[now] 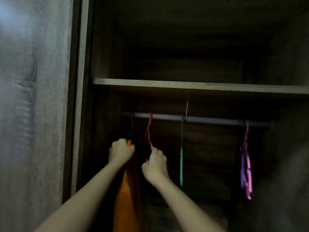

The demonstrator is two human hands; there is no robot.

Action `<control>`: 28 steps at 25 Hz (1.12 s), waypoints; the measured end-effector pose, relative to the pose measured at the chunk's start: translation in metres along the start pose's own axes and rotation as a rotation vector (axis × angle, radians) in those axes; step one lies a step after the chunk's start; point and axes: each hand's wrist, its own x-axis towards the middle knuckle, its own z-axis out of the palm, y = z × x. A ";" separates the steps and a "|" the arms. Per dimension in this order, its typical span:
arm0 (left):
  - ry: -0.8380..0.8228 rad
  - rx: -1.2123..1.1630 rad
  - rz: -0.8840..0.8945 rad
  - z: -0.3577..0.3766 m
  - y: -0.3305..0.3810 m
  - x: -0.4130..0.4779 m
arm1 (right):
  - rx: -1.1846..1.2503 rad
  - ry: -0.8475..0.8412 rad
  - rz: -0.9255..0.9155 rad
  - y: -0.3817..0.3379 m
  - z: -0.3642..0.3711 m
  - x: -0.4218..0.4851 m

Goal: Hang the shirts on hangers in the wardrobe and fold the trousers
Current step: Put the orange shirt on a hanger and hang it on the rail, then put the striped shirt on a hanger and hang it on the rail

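Note:
Inside the dark wardrobe, an orange shirt hangs from the rail at its left end. My left hand is closed on the shirt's top by the hanger neck. To its right, my right hand grips the lower end of a red-pink hanger whose hook sits on the rail. A green hanger hangs bare near the rail's middle. Purple and pink hangers hang together at the right end.
A wooden shelf runs across just above the rail, with a dark compartment over it. The wardrobe's grey door or side panel stands at the left. A thin metal support drops from the shelf to the rail.

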 end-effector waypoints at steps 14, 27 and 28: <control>0.253 0.052 0.428 -0.105 -0.077 -0.169 | -0.207 0.134 -0.498 -0.022 0.059 -0.118; 0.059 0.525 -0.158 -0.257 -0.346 -0.327 | -0.183 -0.355 -0.597 -0.108 0.253 -0.270; 0.045 0.572 -0.192 -0.267 -0.364 -0.339 | -0.192 -0.411 -0.592 -0.114 0.265 -0.278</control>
